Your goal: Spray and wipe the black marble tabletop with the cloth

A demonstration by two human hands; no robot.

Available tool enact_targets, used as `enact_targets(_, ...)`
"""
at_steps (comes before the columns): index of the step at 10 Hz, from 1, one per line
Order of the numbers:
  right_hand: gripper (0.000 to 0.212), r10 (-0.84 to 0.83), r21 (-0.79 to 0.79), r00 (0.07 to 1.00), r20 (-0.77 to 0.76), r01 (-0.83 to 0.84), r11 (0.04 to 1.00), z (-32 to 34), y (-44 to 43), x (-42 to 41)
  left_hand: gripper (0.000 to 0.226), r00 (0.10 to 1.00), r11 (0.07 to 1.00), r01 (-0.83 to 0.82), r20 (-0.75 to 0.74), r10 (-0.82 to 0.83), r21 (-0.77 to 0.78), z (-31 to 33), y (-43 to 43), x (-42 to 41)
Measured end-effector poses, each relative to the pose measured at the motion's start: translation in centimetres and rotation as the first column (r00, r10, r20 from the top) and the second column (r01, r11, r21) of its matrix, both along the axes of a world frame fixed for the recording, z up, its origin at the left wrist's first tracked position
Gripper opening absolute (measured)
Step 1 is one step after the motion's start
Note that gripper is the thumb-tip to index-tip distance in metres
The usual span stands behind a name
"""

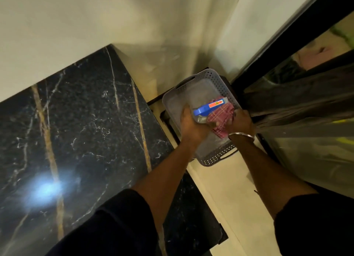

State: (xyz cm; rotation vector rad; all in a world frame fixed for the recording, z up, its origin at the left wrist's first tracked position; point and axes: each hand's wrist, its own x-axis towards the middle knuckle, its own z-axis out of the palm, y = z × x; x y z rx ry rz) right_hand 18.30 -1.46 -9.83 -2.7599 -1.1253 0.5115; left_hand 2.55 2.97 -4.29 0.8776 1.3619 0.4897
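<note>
Far left we see the glossy black marble tabletop (76,131) w/ gold & white veins; a bright light glare (44,190) sits on its near-left part. Right of its edge & lower down, on the pale floor (226,179), we find a grey perforated plastic basket (214,77) w/ handle slots, btwn the table end & a dark-framed glass panel (316,160). Both arms, in dark sleeves, reach into the basket.

The left hand (191,125) is closed round a spray bottle w/ blue trigger head (208,107), fingers curled on the grey part under the head. The bottle lies tilted, blue head pointing toward the panel.

Touching it on the right is a pink checked cloth (222,119), bunched up & gripped by the right hand (241,121), whose fingers are mostly hidden in the fabric. So bottle & cloth are both off the tabletop, inside the basket. A thin metal bangle (241,135) rings the right wrist.
</note>
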Motion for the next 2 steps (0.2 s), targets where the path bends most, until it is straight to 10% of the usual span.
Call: enact_targets(2,0.038,0.073,0.128,0.997,-0.004,-0.072,0.989,3.3,-2.3,-1.4,0.098,0.995,0.97,0.096,-0.015,-0.095,0.224,4.5,-2.6,-3.5)
